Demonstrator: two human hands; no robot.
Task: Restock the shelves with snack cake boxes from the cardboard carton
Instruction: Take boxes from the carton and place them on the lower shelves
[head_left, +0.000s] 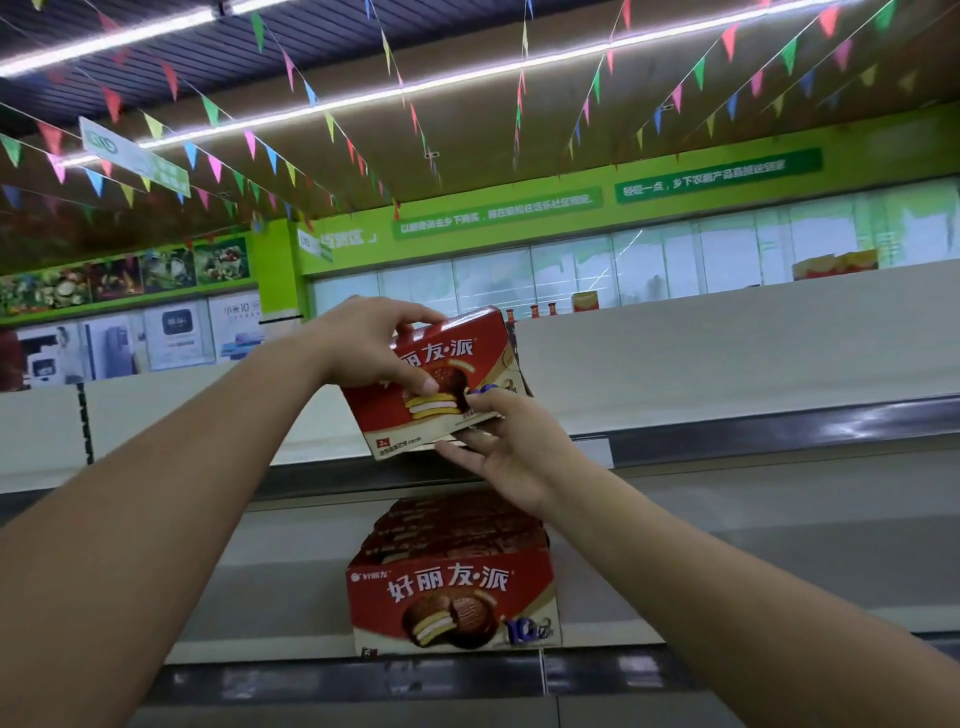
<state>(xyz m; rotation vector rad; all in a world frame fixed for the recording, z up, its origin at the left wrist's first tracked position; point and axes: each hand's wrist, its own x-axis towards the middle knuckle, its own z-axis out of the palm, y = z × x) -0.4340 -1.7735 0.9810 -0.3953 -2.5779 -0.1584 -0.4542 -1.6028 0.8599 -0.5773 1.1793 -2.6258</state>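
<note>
one box (447, 358), right hand (514, 457) perhaps pinching

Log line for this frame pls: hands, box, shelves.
left hand grips snack cake box top | right hand holds its lower corner | box tilted at edge of upper shelf | stacked boxes on lower shelf

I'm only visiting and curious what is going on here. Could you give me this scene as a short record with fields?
place: shop aisle with grey shelving
held box: red snack cake box, tilted, at the upper shelf edge
left hand: grips the box's top
right hand: pinches its lower right corner
lower shelf: more red boxes, in a row running back
carton: not in view
</note>
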